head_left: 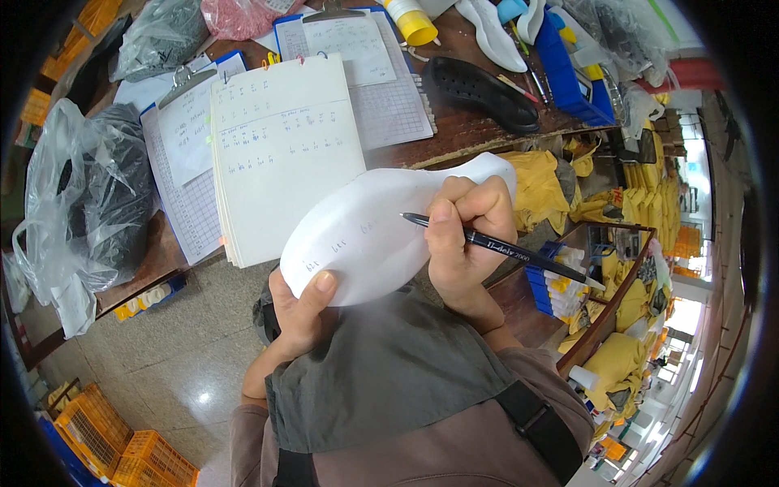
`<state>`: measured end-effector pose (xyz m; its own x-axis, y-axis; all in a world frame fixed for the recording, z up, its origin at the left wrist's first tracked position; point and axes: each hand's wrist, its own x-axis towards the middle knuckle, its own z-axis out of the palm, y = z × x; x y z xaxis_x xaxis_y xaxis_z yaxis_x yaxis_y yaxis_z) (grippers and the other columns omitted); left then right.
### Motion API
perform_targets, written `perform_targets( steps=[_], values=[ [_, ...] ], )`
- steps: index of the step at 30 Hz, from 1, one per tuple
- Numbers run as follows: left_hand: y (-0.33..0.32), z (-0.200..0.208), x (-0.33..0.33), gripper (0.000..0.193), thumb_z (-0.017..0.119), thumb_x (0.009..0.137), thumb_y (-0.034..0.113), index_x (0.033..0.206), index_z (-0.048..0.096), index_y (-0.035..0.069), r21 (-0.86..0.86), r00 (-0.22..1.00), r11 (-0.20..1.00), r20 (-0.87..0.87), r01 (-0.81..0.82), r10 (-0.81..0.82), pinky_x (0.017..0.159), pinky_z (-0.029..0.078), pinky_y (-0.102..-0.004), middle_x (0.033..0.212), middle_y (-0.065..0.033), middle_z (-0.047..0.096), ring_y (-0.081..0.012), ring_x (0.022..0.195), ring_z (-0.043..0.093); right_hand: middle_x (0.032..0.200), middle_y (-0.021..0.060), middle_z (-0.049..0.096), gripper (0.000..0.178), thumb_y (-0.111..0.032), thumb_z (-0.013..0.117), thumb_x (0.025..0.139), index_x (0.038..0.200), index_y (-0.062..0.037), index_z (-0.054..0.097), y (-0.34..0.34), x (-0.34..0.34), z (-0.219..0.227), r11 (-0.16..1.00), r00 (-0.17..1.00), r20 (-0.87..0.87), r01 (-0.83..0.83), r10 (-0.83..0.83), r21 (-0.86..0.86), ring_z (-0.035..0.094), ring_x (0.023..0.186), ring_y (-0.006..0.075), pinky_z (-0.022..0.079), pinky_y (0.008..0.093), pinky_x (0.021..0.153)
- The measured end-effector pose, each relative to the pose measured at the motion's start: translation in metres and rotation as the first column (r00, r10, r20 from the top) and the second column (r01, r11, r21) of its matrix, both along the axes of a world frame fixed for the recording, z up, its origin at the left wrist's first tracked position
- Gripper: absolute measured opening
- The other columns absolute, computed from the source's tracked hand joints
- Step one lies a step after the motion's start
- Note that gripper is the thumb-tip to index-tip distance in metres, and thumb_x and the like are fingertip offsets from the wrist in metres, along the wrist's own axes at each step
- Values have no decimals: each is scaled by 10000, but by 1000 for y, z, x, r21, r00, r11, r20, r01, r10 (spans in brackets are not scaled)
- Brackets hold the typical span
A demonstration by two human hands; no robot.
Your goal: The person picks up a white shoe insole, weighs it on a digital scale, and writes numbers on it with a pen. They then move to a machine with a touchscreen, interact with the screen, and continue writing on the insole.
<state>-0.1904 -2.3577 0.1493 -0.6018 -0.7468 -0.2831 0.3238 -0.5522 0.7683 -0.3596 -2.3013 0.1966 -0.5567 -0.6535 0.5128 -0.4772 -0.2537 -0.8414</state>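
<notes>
A white shoe sole (357, 235), with faint handwriting on its upward face, is held up in front of me at a slant. My left hand (304, 304) grips its rounded near-left end, the thumb lying on top and the other fingers mostly hidden underneath. A black pen (519, 253) is pinched in my right hand (469, 231), its tip over the middle of the sole. Whether the tip touches the surface I cannot tell. That hand's curled fingers lie over the sole's narrower right part.
Beyond the sole, a thick notepad (284, 146) and clipboards (385, 105) lie on the wooden table (398, 154). A black clog-like shoe (479, 93) and a blue bin (580, 85) stand farther right. Plastic bags (89, 195) sit at left; orange crates (150, 461) are on the floor.
</notes>
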Motion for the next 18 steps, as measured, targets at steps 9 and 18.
perform_targets(
  steps=[9,18],
  values=[
    [2,1,4,642,744,750,323,1210,513,-60,-16,1000,1000,-3,-11,11,859,509,-422,1070,-168,622,-272,980,620,614,52,551,249,-66,624,849,770,-54,389,-1,3,6,999,996,81,40,-40,-4,462,528,65,391,236,489],
    [6,-1,7,623,745,752,318,1195,526,-60,-18,1000,1000,-5,-6,6,846,513,-421,1063,-164,628,-268,968,624,612,36,525,244,-39,615,832,768,-60,381,4,1,4,999,999,34,17,-16,-44,436,531,62,382,230,501]
  ],
)
